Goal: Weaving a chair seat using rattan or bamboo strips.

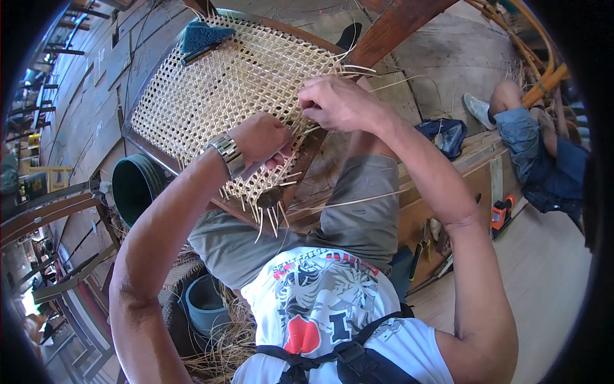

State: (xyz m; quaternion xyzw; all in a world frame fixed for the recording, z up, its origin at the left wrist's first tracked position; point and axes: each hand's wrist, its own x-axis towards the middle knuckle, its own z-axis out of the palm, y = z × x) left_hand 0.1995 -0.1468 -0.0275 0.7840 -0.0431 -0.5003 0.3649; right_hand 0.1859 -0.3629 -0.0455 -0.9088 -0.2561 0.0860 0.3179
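Note:
A woven cane seat panel [198,96] in a dark wooden chair frame [150,150] lies tilted before me, above my lap. Loose cane ends stick out along its right and near edges. Closed over the panel's right edge, my left hand [259,139] pinches at a cane strand, the fingertips partly hidden. Just up and to the right, my right hand [336,102] is closed too, thumb and fingers pressed together at the strands by the frame rail. A dark round wooden post end [270,196] shows at the panel's near corner. On its far left part rests a blue-green scouring cloth [203,40].
A green bucket [137,185] stands left of the chair, a blue-grey pail [208,304] nearer me among cane scraps [224,358]. Right of my leg are a tape measure [502,212] and hand tools [422,253] beside boards. Another person's legs [511,128] are at far right.

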